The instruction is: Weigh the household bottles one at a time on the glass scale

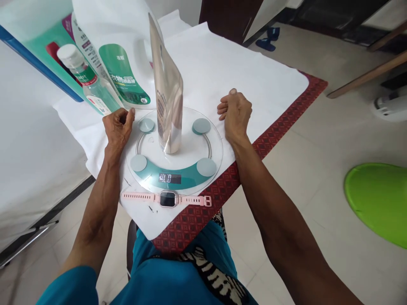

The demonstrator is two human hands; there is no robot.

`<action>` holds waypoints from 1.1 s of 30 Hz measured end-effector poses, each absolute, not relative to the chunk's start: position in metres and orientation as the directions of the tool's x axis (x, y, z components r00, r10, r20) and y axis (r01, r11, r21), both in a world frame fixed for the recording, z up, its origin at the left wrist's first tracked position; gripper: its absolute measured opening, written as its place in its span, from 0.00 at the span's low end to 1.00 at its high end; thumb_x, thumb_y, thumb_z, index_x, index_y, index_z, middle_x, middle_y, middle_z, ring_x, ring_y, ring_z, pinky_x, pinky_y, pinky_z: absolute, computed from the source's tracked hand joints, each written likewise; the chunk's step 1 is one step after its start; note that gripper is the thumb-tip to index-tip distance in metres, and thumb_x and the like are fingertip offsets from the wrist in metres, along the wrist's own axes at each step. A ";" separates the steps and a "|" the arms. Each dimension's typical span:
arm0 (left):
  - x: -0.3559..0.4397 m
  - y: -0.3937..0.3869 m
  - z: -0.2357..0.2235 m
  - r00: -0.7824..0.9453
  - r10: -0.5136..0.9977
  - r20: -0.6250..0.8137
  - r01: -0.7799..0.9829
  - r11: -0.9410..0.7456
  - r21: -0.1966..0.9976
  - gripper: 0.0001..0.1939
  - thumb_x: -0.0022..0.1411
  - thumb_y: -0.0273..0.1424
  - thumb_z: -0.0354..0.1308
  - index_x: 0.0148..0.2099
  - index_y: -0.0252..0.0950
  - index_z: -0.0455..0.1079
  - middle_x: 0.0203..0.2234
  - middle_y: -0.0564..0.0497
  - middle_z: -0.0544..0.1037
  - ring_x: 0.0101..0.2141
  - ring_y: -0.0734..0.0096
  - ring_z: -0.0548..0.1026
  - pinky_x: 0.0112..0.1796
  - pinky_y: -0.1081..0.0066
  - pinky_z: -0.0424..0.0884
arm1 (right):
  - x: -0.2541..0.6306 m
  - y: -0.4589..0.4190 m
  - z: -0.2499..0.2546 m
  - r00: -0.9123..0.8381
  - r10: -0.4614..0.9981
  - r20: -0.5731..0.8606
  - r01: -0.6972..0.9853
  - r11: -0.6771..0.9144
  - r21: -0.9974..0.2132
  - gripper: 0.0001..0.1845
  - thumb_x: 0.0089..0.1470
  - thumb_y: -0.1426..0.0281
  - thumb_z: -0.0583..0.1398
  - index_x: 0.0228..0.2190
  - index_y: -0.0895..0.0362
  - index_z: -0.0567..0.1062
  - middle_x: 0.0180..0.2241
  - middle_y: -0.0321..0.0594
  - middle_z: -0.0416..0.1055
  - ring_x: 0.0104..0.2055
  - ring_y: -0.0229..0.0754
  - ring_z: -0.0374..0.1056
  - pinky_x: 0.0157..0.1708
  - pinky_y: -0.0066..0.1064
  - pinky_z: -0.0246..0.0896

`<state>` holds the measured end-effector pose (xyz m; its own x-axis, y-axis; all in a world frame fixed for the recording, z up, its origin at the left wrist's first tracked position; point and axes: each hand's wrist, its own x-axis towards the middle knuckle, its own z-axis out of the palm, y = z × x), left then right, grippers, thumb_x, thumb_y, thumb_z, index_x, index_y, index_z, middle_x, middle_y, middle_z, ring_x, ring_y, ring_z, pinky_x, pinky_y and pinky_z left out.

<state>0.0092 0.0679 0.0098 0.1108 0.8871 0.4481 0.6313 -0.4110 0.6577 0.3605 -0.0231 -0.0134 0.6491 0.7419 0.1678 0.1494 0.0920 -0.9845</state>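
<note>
On a round glass scale [149, 146] stands a shiny beige pouch [171, 106], upright and seen edge-on. The scale's small display [170, 178] is lit with digits. My left hand [119, 129] rests at the scale's left edge, loosely fisted with the thumb out, and nothing shows in it. To the right of the scale, my right hand [235, 112] lies on its side on the white cloth, its fingers curled in and holding nothing visible. A pink-strapped smartwatch [168, 199] lies flat, stretched out in front of the scale.
Behind my left hand stand a clear bottle with a white cap [87, 80] and a large white detergent jug [127, 63]. White cloth [203, 55] covers the table over a red patterned cloth [276, 114]. Blue slippers [267, 40] and a green object [378, 199] are beyond the table.
</note>
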 end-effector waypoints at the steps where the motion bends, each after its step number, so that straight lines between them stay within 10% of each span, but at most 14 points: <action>1: 0.010 0.068 0.010 0.111 0.886 0.450 0.625 -0.415 0.662 0.24 0.72 0.47 0.65 0.27 0.40 0.70 0.19 0.54 0.65 0.24 0.68 0.65 0.32 0.64 0.60 | 0.360 -0.023 -0.014 0.645 0.742 0.185 0.169 0.098 -0.981 0.35 0.71 0.33 0.56 0.32 0.49 0.75 0.29 0.37 0.74 0.32 0.43 0.72 0.29 0.36 0.69; 6: 0.019 0.048 0.027 0.063 0.852 0.519 0.418 -0.495 0.762 0.32 0.73 0.62 0.61 0.30 0.40 0.71 0.22 0.52 0.70 0.24 0.67 0.69 0.31 0.62 0.64 | 0.361 -0.024 -0.013 0.639 0.739 0.214 0.209 0.101 -0.973 0.33 0.73 0.35 0.57 0.31 0.49 0.75 0.28 0.36 0.74 0.30 0.41 0.72 0.27 0.33 0.67; 9: 0.030 0.014 0.048 0.213 0.769 0.603 0.233 -0.640 0.733 0.38 0.69 0.71 0.63 0.53 0.40 0.80 0.42 0.45 0.84 0.42 0.55 0.83 0.42 0.56 0.76 | 0.362 -0.023 -0.013 0.628 0.749 0.210 0.216 0.092 -0.972 0.31 0.72 0.37 0.60 0.32 0.50 0.76 0.28 0.36 0.74 0.30 0.41 0.73 0.26 0.32 0.67; 13: 0.059 -0.034 0.060 0.430 0.664 0.612 0.213 -0.733 0.646 0.61 0.58 0.78 0.67 0.77 0.41 0.65 0.67 0.36 0.78 0.65 0.40 0.80 0.62 0.44 0.78 | 0.361 -0.024 -0.014 0.633 0.743 0.219 0.225 0.094 -0.970 0.28 0.73 0.42 0.61 0.31 0.51 0.76 0.27 0.38 0.75 0.29 0.43 0.74 0.26 0.35 0.68; 24: 0.051 -0.060 0.065 0.094 0.865 0.494 0.354 -0.492 0.795 0.31 0.61 0.51 0.81 0.57 0.40 0.75 0.51 0.42 0.86 0.51 0.51 0.87 0.58 0.45 0.84 | 0.362 -0.027 -0.011 0.612 0.754 0.240 0.274 0.083 -0.958 0.29 0.71 0.40 0.61 0.30 0.51 0.76 0.28 0.39 0.77 0.29 0.42 0.75 0.26 0.33 0.70; 33: -0.046 0.013 0.051 -0.283 0.793 0.539 0.607 -0.287 0.741 0.40 0.55 0.51 0.81 0.58 0.42 0.63 0.54 0.42 0.82 0.53 0.52 0.85 0.52 0.54 0.85 | 0.364 -0.024 -0.011 0.605 0.770 0.203 0.283 0.031 -0.959 0.22 0.70 0.48 0.65 0.32 0.52 0.77 0.28 0.37 0.78 0.30 0.41 0.75 0.27 0.32 0.69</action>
